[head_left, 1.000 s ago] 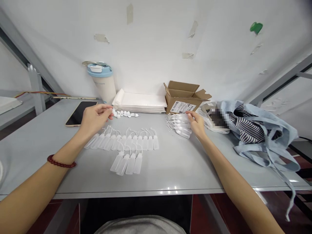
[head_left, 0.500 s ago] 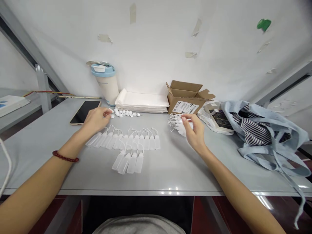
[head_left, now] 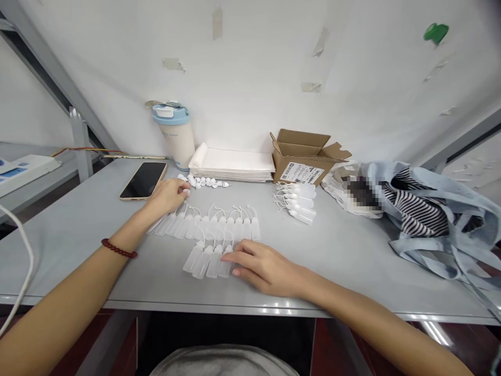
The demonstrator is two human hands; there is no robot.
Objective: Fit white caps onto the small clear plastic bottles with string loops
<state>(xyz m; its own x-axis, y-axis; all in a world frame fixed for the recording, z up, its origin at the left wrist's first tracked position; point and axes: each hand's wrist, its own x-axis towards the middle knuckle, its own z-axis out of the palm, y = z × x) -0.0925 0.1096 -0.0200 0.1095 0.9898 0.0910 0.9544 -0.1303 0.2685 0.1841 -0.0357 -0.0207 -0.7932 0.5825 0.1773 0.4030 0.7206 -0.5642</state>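
One bottle (head_left: 224,268) lies partly under the right hand (head_left: 268,269).

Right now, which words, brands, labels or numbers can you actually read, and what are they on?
No text is clear enough to quote.
Cup: small lettering on its side, too blurred to read.
Printed label on the cardboard box: print too small and blurred to read.

Bright, soft light covers the wall (head_left: 250,62) and table (head_left: 340,240), with small glare spots on its edge, nearer than the box (head_left: 301,172). Wide-angle distortion stretches the sides; pixelation hides a patch right of the box.
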